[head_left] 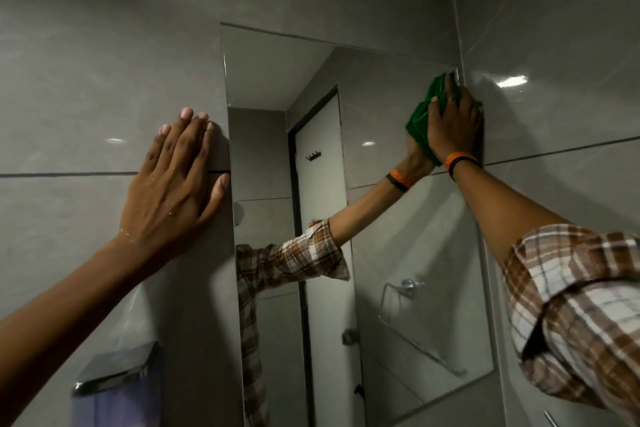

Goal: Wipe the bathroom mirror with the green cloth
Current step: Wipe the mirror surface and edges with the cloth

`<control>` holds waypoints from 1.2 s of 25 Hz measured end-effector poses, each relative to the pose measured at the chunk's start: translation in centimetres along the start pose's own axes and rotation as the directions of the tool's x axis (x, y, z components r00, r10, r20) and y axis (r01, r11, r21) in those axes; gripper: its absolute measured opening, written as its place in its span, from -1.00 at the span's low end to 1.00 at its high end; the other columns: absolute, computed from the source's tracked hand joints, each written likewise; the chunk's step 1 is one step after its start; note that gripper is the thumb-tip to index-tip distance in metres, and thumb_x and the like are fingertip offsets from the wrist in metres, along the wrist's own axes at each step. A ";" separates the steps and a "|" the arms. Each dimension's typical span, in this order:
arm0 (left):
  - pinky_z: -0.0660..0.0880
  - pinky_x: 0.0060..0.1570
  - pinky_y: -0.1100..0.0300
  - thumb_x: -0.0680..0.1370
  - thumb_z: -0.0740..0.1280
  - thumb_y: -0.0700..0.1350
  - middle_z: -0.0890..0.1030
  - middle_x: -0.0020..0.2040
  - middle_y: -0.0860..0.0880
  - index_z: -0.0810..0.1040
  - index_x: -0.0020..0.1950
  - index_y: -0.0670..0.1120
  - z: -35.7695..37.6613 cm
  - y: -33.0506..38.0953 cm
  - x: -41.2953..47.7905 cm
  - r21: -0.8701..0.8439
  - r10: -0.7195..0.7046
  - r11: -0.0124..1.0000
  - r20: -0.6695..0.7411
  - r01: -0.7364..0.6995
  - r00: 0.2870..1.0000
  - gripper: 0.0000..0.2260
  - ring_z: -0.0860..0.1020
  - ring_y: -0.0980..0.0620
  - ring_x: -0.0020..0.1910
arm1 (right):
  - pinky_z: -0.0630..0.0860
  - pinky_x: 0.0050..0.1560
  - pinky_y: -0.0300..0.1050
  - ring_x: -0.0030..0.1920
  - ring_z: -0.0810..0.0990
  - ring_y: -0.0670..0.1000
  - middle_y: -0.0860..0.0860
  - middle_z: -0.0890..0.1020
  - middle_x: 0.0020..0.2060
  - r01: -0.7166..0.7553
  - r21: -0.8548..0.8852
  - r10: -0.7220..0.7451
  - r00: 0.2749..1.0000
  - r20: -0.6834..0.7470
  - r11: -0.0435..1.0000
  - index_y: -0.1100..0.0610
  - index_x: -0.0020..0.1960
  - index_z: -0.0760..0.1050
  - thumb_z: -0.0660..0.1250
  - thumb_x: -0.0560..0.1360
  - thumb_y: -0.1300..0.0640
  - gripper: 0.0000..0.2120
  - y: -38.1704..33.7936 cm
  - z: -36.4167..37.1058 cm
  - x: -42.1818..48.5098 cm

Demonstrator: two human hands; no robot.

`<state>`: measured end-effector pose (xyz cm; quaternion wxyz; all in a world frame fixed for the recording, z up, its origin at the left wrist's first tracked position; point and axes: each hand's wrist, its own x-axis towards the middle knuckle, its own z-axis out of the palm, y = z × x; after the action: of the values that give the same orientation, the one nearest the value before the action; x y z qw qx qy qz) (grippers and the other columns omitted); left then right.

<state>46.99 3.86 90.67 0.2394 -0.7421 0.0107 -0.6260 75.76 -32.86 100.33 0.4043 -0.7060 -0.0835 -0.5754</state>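
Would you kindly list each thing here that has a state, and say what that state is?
green cloth: bunched, pressed to the mirror's upper right corner.
right hand: flat on the cloth, pressing it to the glass.
left hand: open, flat on the tiled wall beside the mirror, flecked with droplets.
mirror: mounted on the wall, being wiped.

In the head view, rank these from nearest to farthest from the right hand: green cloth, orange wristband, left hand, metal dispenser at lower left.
From the right hand:
1. green cloth, pressed under its palm at the mirror's upper right corner.
2. orange wristband, on its own wrist just below.
3. left hand, flat on the tile left of the mirror.
4. metal dispenser, low at the far left.
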 end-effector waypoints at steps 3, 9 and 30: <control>-0.02 0.61 -0.11 0.66 -0.02 0.14 0.10 0.63 -0.27 0.07 0.61 -0.28 -0.1 0.2 -0.7 -0.031 0.041 0.999 0.013 -0.040 0.999 -0.35 -0.02 -0.16 0.64 | 0.03 0.61 0.24 0.57 0.21 0.22 0.18 0.24 0.59 -0.020 -0.006 0.020 1.000 0.006 1.000 -0.01 0.62 0.12 0.07 0.68 -0.06 -0.47 2.0 -0.2 -4.7; 0.00 0.60 -0.13 0.65 0.00 0.12 0.11 0.62 -0.28 0.07 0.60 -0.29 -0.4 0.0 -2.4 -0.078 0.099 0.992 0.033 -0.096 0.995 -0.34 0.00 -0.17 0.64 | -0.02 0.63 0.20 0.60 0.15 0.17 0.15 0.21 0.60 -0.110 -0.019 0.111 0.992 0.057 0.994 0.00 0.63 0.10 0.11 0.69 0.02 -0.47 6.1 -1.4 -16.2; -0.03 0.61 -0.11 0.65 0.03 0.11 0.10 0.62 -0.31 0.07 0.61 -0.30 -1.0 -0.2 -7.6 -0.156 0.170 0.975 0.056 -0.160 0.984 -0.34 -0.01 -0.19 0.64 | 0.10 0.55 0.37 0.56 0.25 0.22 0.19 0.30 0.55 -0.300 0.081 0.299 0.954 0.030 0.950 0.14 0.59 0.23 0.00 0.61 -0.08 -0.41 8.8 -0.1 -45.6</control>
<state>44.37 6.13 83.79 0.2341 -0.7757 0.1114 -0.5754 66.06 -22.90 56.03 0.5158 -0.6976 -0.0034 -0.4972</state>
